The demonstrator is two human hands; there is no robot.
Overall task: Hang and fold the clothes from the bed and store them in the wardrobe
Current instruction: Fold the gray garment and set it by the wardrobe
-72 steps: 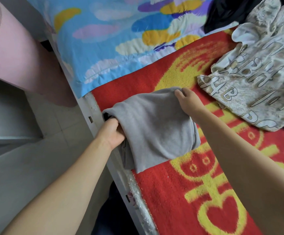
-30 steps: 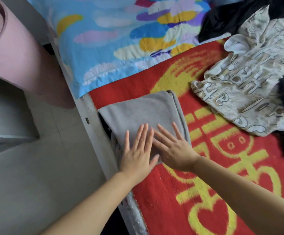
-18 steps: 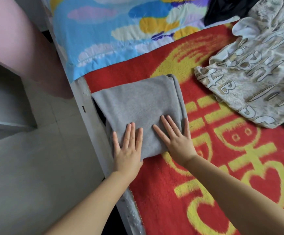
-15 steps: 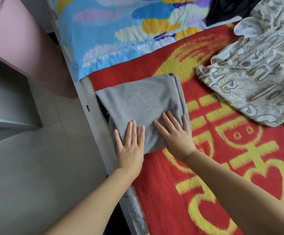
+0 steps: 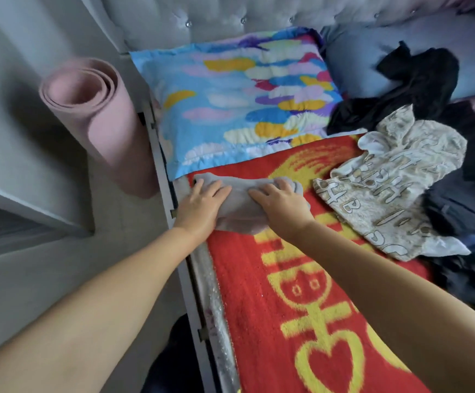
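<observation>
- Soft, even daylight with no glare.
- Faint shadow beside the pink rolled mat (image 5: pixel 94 120).
- Slight motion blur throughout.
- Wide-angle bending at the edges.

I'm looking at a home bedroom. I see a bed (image 5: pixel 273 293) with a tufted headboard (image 5: pixel 216 18), a colourful pillow (image 5: pixel 239 100) and scattered clothes (image 5: pixel 395 177).

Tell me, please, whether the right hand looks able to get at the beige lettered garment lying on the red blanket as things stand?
Probably yes. The right hand rests on the folded grey garment, and the beige lettered garment lies just to its right on the red blanket, uncovered on the near side, with nothing between them.
</observation>
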